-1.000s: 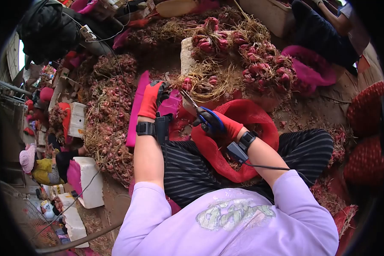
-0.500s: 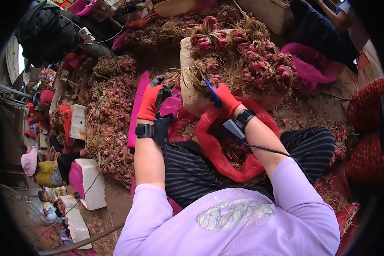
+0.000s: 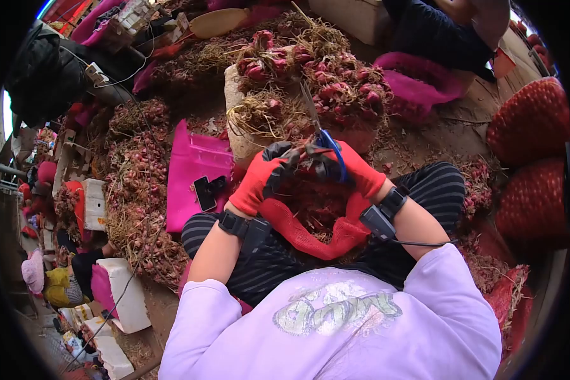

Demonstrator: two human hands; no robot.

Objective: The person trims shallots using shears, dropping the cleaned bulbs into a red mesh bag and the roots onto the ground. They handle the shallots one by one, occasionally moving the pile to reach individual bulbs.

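Note:
My right hand [image 3: 356, 170], in a red glove with dark fingertips, is closed on blue-handled scissors [image 3: 335, 156]. Their blades point up and away from me. My left hand [image 3: 264, 176], gloved alike, has its fingers curled in beside the right hand; what they hold is mostly hidden, with dry brownish strands showing at the fingertips. Both hands are above a red mesh bag [image 3: 315, 244] lying open in my lap, with reddish bits inside. Just beyond them, bunches of shallots [image 3: 345, 88] with dry stalks lie on a pale foam box [image 3: 235, 120].
A long heap of shallots [image 3: 139, 202] runs along the left. Near my left knee are a pink sheet [image 3: 182, 190] and a black device [image 3: 206, 193]. Full red net sacks [image 3: 531, 120] stand at right. Other people sit at far left [image 3: 57, 285] and upper right [image 3: 440, 35].
Both hands have come back from the foam box to above the red mesh bag and closer together. The scissors came along in my right hand. The whole view has shifted somewhat.

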